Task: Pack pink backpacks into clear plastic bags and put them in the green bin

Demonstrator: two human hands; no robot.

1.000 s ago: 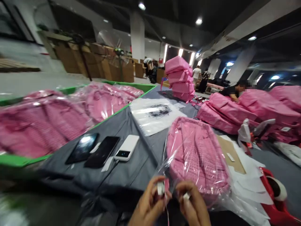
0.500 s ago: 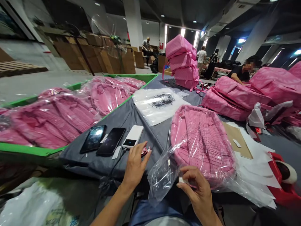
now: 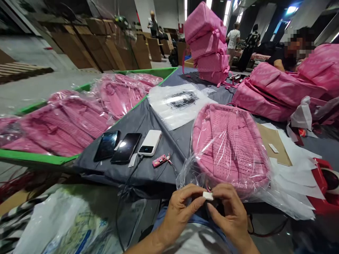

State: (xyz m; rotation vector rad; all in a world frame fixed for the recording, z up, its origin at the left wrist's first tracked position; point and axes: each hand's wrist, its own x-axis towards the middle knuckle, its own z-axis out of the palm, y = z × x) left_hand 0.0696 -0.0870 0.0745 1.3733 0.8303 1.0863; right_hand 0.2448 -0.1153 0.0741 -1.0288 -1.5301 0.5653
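In front of my lap, my left hand (image 3: 181, 206) and my right hand (image 3: 231, 210) pinch a small white block-like piece (image 3: 208, 195) between their fingertips. What exactly it is, I cannot make out. Just beyond lies a pink backpack (image 3: 230, 148) in a clear plastic bag (image 3: 189, 171), straps facing up. The bag's loose end reaches close to my fingers. Left of it, a small pink patterned item (image 3: 159, 161) with a thin tail rests on the dark cloth.
Two phones (image 3: 106, 145) and a white power bank (image 3: 150, 143) with a cable lie to the left. Bagged backpacks fill a green-edged bin (image 3: 59, 158). Stacked backpacks (image 3: 206, 46) stand behind, near plastic sheets (image 3: 174, 116). A red tape dispenser (image 3: 321, 197) is at right; a co-worker (image 3: 288, 53) sits beyond.
My left hand has left the small pink item and moved right to meet my right hand at the white piece. The view has tipped downward.
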